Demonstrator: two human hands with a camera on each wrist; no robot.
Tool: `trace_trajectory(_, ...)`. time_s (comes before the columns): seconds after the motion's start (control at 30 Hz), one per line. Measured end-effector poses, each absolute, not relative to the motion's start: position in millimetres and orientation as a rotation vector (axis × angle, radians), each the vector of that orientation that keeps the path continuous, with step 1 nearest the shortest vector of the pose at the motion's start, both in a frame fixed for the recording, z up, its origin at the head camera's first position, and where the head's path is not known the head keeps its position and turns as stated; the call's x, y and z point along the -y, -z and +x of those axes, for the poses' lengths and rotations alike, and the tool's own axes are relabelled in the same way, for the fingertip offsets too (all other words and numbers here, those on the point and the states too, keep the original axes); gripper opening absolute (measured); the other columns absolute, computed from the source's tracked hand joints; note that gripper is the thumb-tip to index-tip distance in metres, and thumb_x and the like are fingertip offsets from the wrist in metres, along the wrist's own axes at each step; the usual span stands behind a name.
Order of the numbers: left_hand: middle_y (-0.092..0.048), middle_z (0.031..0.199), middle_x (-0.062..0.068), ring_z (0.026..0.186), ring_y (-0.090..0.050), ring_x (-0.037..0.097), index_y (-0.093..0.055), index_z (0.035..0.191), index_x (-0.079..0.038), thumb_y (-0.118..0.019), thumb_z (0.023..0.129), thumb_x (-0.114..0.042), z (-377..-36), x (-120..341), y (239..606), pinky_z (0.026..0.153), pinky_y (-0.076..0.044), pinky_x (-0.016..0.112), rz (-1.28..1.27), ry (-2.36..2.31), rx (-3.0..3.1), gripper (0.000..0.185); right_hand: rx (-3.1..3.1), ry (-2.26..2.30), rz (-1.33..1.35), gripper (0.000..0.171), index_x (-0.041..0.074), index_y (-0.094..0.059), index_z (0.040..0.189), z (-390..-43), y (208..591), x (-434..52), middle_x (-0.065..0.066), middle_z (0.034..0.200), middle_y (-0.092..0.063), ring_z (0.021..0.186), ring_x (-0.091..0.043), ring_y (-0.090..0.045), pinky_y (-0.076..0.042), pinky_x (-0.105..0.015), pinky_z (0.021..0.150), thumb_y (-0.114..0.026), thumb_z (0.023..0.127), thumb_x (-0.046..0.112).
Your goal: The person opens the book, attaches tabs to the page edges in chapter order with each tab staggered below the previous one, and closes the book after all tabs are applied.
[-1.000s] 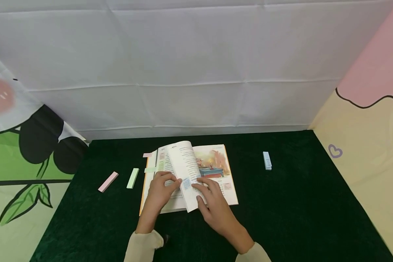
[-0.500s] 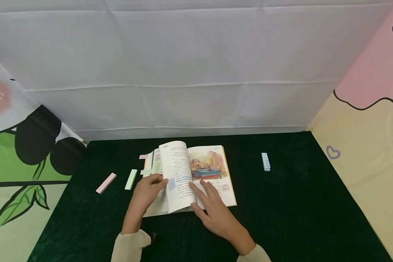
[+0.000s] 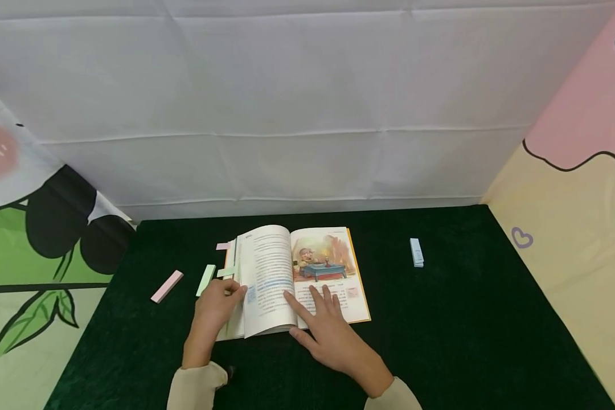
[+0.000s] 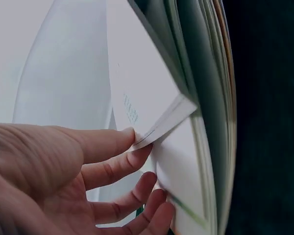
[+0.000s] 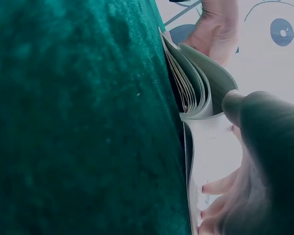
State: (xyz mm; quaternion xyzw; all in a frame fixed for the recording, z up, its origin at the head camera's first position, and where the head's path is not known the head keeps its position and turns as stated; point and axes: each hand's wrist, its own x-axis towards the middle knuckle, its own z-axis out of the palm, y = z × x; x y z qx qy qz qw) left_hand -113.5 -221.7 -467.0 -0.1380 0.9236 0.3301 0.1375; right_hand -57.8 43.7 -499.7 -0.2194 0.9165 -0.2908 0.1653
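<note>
An open book (image 3: pixel 269 256) lies on a dark green cloth, a coloured picture on its right page and printed text on its left. My left hand (image 3: pixel 216 307) pinches the outer edge of the left-hand pages between thumb and forefinger; in the left wrist view those pages (image 4: pixel 152 73) stand lifted off the ones beneath. My right hand (image 3: pixel 333 339) rests with fingers spread across the lower right page, its thumb near the spine. Seen from the right wrist, the thumb (image 5: pixel 232 105) touches the curved pages by the fold. Pink and green tabs stick out from the book's left edge.
Left of the book lie a pink sticky-note strip (image 3: pixel 167 286) and a green one (image 3: pixel 205 280), the green close to my left hand. A blue strip pad (image 3: pixel 417 253) lies to the right. A white curtain (image 3: pixel 297 114) hangs behind the table.
My left hand has drawn the pages leftward and down over the left side, uncovering the picture page. My right hand has slid slightly left and flattened onto the right page.
</note>
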Motion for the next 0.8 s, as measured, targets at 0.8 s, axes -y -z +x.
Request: trace_trajectory(0.8,-0.062,0.112,0.030,0.083,-0.060,0.036,-0.062,0.120,0.010,-0.061,0.105,-0.019,-109,215,477,0.066,-0.049,0.044,-0.509,-0.529,-2.945,0.033,-2.812,0.459,-0.534,0.086,0.056,-0.030,0.158,-59,497,-6,-0.033,0.164,-0.024,0.152,-0.062,-0.021,-0.027,-0.077,0.117,-0.070,0.097,0.010)
